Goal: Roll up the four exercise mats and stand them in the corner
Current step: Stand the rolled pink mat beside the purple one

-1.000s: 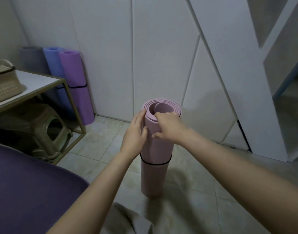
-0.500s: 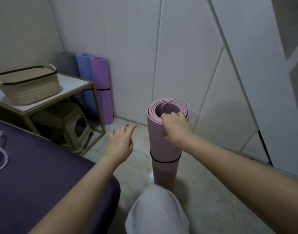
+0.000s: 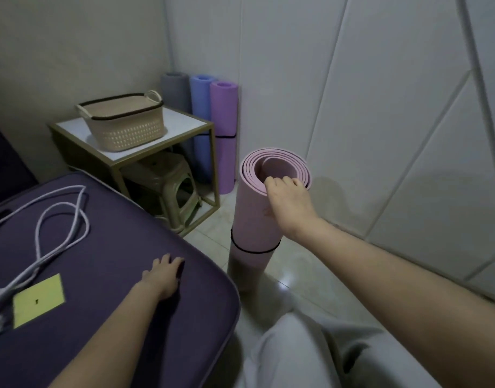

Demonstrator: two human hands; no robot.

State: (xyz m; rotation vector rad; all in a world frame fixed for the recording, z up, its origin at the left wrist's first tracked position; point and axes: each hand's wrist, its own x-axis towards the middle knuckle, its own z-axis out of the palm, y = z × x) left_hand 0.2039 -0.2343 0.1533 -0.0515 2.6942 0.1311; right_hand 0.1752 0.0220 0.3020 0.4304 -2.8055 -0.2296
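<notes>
Right hand gripping rim of upright pink foam mat roll, steadying it; left hand flat, fingers relaxed, bracing on purple cushion.

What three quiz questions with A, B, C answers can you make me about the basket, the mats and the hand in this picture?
1. Where does the basket stand?
A) on the floor
B) on the small table
C) on a stool

2. How many rolled mats stand in the corner?
A) two
B) three
C) five

3. What is the right hand doing?
A) gripping the top edge of the pink mat
B) lying flat on the floor
C) holding a cup

Answers:
1 B, the basket sits on the tabletop.
2 B, grey, blue and purple ones stand there side by side.
3 A, its fingers curl over the rim of the pink mat.
</notes>
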